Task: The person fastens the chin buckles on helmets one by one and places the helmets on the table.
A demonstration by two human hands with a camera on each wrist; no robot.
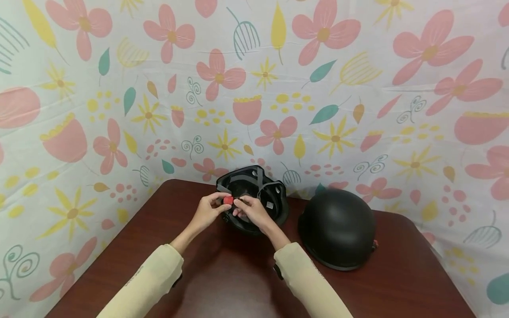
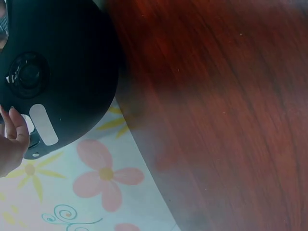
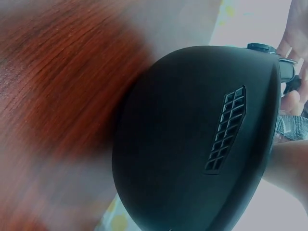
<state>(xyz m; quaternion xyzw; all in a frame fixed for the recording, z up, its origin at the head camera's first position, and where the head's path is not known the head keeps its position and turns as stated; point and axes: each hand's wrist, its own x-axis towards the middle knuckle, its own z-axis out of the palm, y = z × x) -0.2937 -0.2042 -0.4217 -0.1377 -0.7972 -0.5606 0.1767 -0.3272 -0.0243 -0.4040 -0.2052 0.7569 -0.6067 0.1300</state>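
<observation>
An upturned black helmet (image 1: 281, 216) lies on the table with its padded inside and grey straps (image 1: 260, 176) showing. Over its opening, my left hand (image 1: 208, 207) pinches a red buckle (image 1: 228, 200) between thumb and fingers. Close beside it, my right hand (image 1: 254, 211) pinches a small dark strap end, partly covered by the fingers. In the left wrist view the fingers of a hand (image 2: 13, 139) appear at the edge of the helmet shell (image 2: 77, 62). The right wrist view has the vented shell (image 3: 178, 130) in front, with a grey strap (image 3: 293, 127) near the hand.
A second black helmet (image 1: 338, 227) rests dome up to the right, with a small red part (image 1: 375, 244) at its side. The dark red-brown wooden table (image 1: 230, 282) reaches back to a flower-printed cloth (image 1: 246, 79) behind and at the sides.
</observation>
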